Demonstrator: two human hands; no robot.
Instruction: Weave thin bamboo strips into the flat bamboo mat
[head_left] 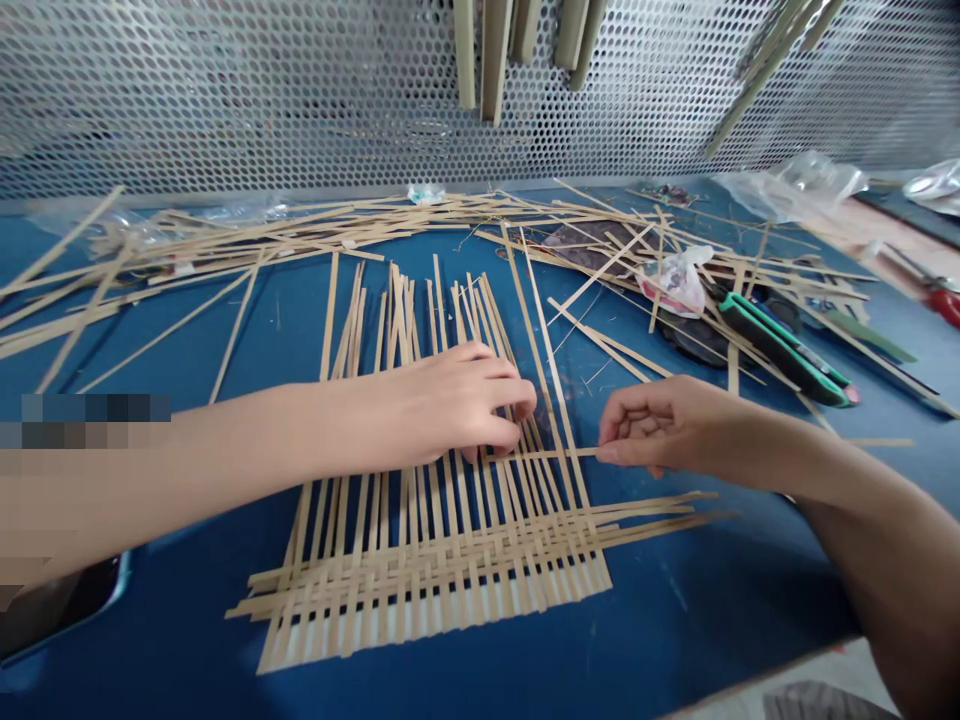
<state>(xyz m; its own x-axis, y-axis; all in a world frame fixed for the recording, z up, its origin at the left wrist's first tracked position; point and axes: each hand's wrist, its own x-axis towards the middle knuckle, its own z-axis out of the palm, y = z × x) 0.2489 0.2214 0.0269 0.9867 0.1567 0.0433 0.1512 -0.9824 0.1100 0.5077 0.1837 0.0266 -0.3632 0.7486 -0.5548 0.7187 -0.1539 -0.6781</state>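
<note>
Your right hand (670,428) pinches the right end of a thin bamboo strip (541,454), which lies crosswise over the long strips of a woven mat (420,585). Your left hand (457,400), nearer the strip's other end, curls among them; you cannot tell if it grips any.

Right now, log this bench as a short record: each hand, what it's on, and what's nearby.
left hand: fingers on the upright strips of a part-woven bamboo mat
right hand: pinching a crosswise bamboo strip
surface: blue work surface
nearby: loose bamboo strips, green-handled tool, clear plastic bag
</note>
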